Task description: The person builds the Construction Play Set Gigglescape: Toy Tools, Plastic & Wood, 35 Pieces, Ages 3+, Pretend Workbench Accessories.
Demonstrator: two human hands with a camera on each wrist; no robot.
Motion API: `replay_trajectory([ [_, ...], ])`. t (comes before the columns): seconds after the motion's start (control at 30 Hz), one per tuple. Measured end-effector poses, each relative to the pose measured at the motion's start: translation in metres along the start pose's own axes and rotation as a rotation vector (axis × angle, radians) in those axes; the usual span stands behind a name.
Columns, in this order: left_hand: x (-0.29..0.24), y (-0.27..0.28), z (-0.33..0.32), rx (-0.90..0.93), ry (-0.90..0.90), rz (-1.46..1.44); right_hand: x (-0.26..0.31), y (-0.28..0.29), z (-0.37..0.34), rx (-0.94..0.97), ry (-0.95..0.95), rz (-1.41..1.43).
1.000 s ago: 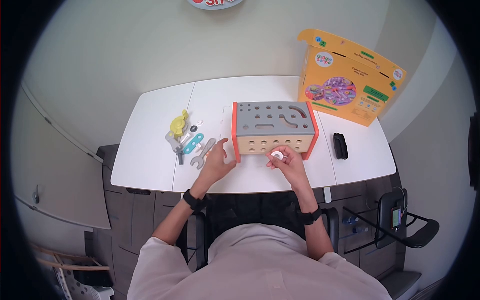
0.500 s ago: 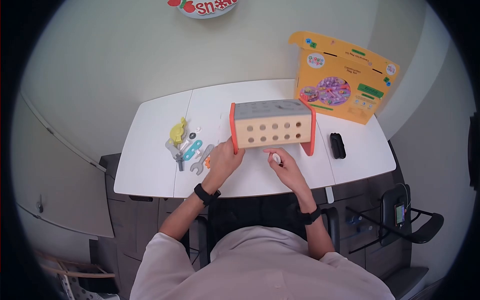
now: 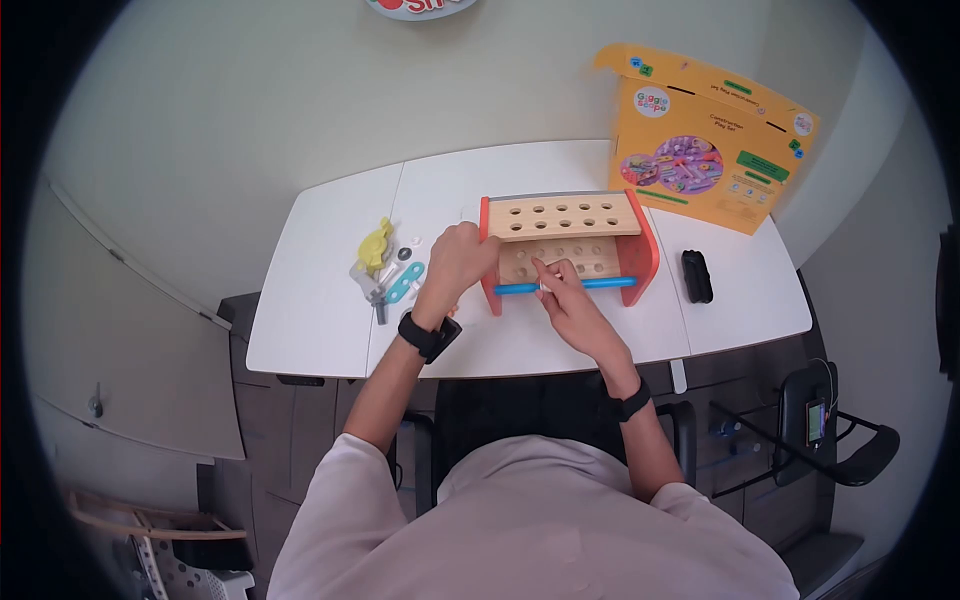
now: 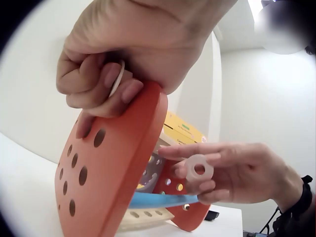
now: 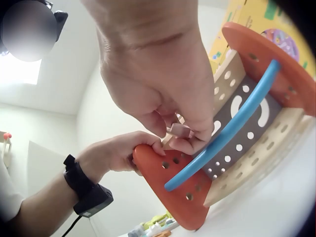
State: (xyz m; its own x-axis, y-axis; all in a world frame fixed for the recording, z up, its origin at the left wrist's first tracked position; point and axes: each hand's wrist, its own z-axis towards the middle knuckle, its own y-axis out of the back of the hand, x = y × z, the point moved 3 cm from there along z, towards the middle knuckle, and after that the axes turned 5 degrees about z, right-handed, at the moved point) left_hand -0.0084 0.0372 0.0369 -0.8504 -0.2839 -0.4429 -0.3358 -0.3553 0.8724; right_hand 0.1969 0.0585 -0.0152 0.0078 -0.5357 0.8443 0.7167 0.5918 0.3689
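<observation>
A toy workbench (image 3: 565,220) is tipped back on the table, its hollow underside and a blue rod (image 3: 612,282) facing me. My left hand (image 3: 462,262) grips the top of its orange-red end panel (image 4: 116,148). In the left wrist view, a thin white piece (image 4: 117,79) also shows between that hand's curled fingers. Close in front of the blue rod, my right hand (image 3: 580,312) pinches a white ring (image 4: 199,168) with a round hole. Seen from the right wrist, much of the ring is hidden by the fingers.
Left of the workbench lie a yellow toy piece (image 3: 376,246), a teal strip with holes (image 3: 405,283) and several small parts. A yellow cardboard box (image 3: 690,140) stands behind on the right. A black case (image 3: 697,277) lies near the table's right side.
The workbench has tipped back from standing grey top up, so its underside and blue rod now show. My left hand has moved onto its left end panel; the right keeps the ring.
</observation>
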Motion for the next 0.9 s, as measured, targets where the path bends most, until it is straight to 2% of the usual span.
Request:
replay_trajectory([
  [0.1, -0.004, 0.007, 0.000, 0.072, 0.052, -0.041, 0.004, 0.000, 0.010, -0.037, -0.029, -0.081],
  [0.17, -0.003, 0.006, -0.004, 0.096, 0.077, -0.054, -0.002, 0.000, 0.014, -0.149, -0.096, -0.060],
  [0.27, 0.000, 0.006, -0.007, 0.086, 0.073, -0.123, -0.008, -0.002, 0.026, -0.134, -0.100, -0.012],
  [0.37, -0.003, 0.006, -0.008, 0.096, 0.047, -0.125, -0.006, -0.003, 0.031, -0.074, -0.191, -0.147],
  [0.43, -0.006, 0.016, -0.009, 0.255, 0.065, -0.134, -0.014, -0.006, 0.034, -0.033, -0.243, -0.210],
  [0.47, 0.000, 0.017, -0.011, 0.255, 0.061, -0.132, -0.024, -0.009, 0.036, -0.055, -0.220, -0.174],
  [0.53, 0.018, 0.016, -0.018, 0.109, -0.045, -0.383, -0.034, -0.012, 0.038, -0.073, -0.202, -0.130],
  [0.57, 0.029, 0.011, -0.015, 0.112, -0.043, -0.378, -0.035, -0.011, 0.043, -0.048, -0.207, -0.154],
  [0.63, 0.046, 0.006, -0.013, -0.089, -0.078, -0.477, -0.034, -0.012, 0.050, -0.024, -0.221, -0.171],
  [0.67, 0.051, 0.003, -0.014, -0.081, -0.079, -0.475, -0.031, -0.013, 0.055, -0.013, -0.213, -0.231],
  [0.73, 0.059, -0.013, -0.011, 0.112, 0.088, -0.610, -0.038, -0.016, 0.063, -0.010, -0.208, -0.300],
  [0.8, 0.065, -0.037, -0.010, 0.130, 0.106, -0.615, -0.063, -0.026, 0.070, -0.063, -0.252, -0.307],
  [0.87, 0.071, -0.052, -0.013, 0.181, 0.244, -0.535, -0.051, -0.028, 0.069, -0.080, -0.268, -0.295],
  [0.9, 0.072, -0.060, -0.017, 0.150, 0.289, -0.656, -0.046, -0.026, 0.069, -0.114, -0.297, -0.282],
])
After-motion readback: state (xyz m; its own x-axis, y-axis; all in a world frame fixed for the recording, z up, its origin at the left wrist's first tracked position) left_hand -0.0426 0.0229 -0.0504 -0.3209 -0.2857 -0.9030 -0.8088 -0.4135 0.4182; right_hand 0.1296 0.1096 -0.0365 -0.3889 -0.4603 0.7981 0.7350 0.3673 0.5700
